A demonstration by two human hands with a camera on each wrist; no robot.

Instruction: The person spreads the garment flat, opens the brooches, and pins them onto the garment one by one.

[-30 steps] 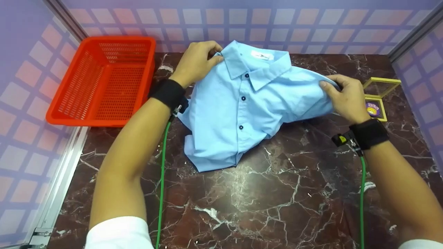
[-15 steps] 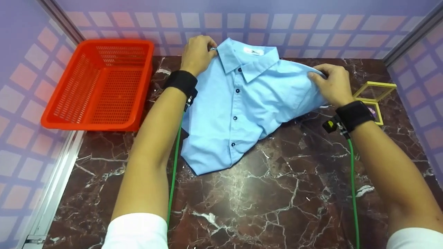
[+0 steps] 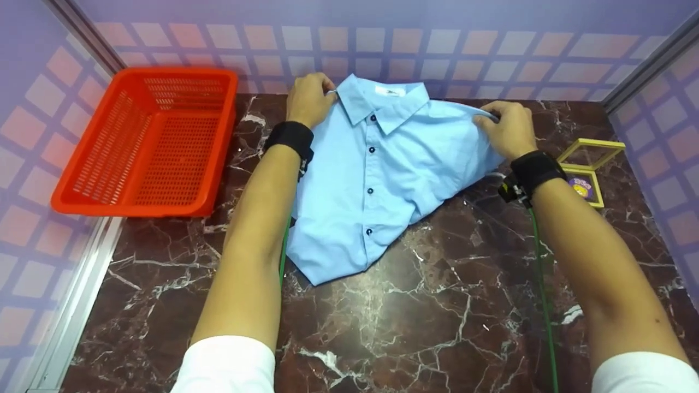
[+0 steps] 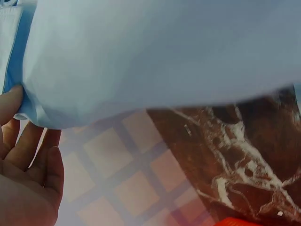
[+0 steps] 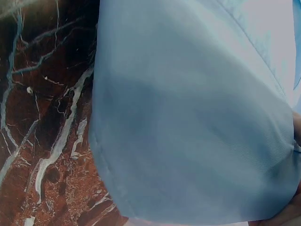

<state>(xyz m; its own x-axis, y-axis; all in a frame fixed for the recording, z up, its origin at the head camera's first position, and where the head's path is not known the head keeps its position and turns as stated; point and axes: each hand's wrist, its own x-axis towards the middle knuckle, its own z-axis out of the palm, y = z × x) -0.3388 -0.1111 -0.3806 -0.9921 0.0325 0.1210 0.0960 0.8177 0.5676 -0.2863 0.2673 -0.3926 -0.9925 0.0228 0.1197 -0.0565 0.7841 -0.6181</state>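
A light blue collared shirt (image 3: 338,191) with dark buttons lies front side up, its collar toward the back wall. My left hand (image 3: 309,101) pinches the shirt's shoulder beside the collar. At the other shoulder or sleeve edge, my right hand (image 3: 509,128) pinches the fabric between thumb and fingers. In the left wrist view, the thumb and fingers of the left hand (image 4: 30,174) hold a fold of the shirt (image 4: 117,52). Shirt fabric (image 5: 188,117) fills most of the right wrist view, with part of the right hand (image 5: 289,214) at its edge.
An orange-red plastic basket (image 3: 218,180) stands at the back left. A small yellow-framed case (image 3: 599,191) with its lid raised sits at the right. Patterned panels (image 3: 382,52) border the dark marbled table (image 3: 415,327). Green cables run from both wrists.
The shirt and both hands have shifted left, the right hand more clearly. The shirt's front lies straighter and shows a fourth button. Both hands still grip the fabric.
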